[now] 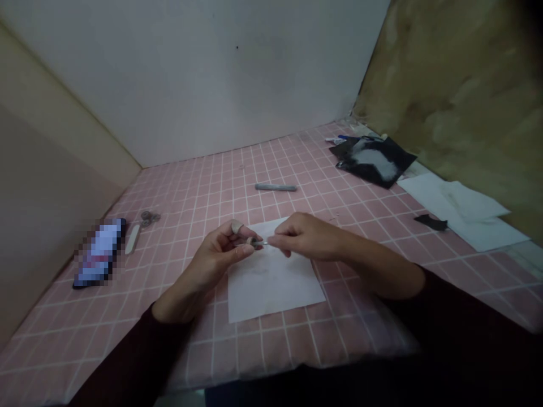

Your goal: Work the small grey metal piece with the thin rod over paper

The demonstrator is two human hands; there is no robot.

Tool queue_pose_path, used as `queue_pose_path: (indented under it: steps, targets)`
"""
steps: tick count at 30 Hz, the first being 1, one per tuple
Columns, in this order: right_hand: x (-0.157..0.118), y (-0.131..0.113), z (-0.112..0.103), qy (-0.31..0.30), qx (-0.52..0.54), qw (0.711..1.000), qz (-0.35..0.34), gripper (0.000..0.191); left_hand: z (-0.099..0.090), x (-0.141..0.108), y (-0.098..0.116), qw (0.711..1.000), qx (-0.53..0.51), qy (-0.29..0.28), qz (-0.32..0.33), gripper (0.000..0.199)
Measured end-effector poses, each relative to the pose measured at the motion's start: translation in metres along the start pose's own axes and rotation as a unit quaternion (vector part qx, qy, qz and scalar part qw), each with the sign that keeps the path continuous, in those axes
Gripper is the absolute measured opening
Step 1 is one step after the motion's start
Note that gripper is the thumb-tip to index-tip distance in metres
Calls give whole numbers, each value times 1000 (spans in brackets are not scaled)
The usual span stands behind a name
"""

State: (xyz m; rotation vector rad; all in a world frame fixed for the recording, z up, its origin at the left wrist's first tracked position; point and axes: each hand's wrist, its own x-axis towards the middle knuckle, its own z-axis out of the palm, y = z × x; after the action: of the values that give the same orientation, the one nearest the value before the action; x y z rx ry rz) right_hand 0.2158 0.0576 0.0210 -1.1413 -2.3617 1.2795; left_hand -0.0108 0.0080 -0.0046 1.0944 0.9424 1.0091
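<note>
My left hand (216,257) and my right hand (305,236) meet above a sheet of white paper (271,288). Between their fingertips is a small silver-tipped object (258,242), too small and too hidden by my fingers to identify. A beige cap or wrap (236,227) covers one raised left fingertip. Both hands pinch the object, and neither rests on anything else that I can see. A grey rod-shaped piece (275,187), possibly clay, lies on the pink grid-patterned mat (254,350) beyond the paper.
Small scissors (149,218) and a pale flat stick (132,238) lie on the mat to the left, beside a pixelated blue-and-white object (99,252). At the far right are a black-and-white bag (373,161), white sheets (462,212) and a black scrap (430,222). Walls enclose three sides.
</note>
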Motion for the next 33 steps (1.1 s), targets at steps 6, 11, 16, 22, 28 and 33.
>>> queue_pose_path:
  steps: [6,11,16,22,28,33]
  targets:
    - [1,1,-2,-9,21,1000,17,40,2,-1,0,998,34,24,42,21]
    - [3,3,1,-37,63,997,19,41,1,0,-1,996,55,15,68,20]
    - [1,4,-1,-15,24,1000,12,42,0,0,-1,997,46,37,51,20]
    - [2,-4,5,25,-31,999,-12,41,0,2,-4,1000,8,14,22,19]
    - [0,-3,0,31,-31,999,-17,41,1,0,1,1000,-2,21,14,18]
    - [0,-1,0,20,-35,999,-30,41,0,0,1,1000,-2,16,9,17]
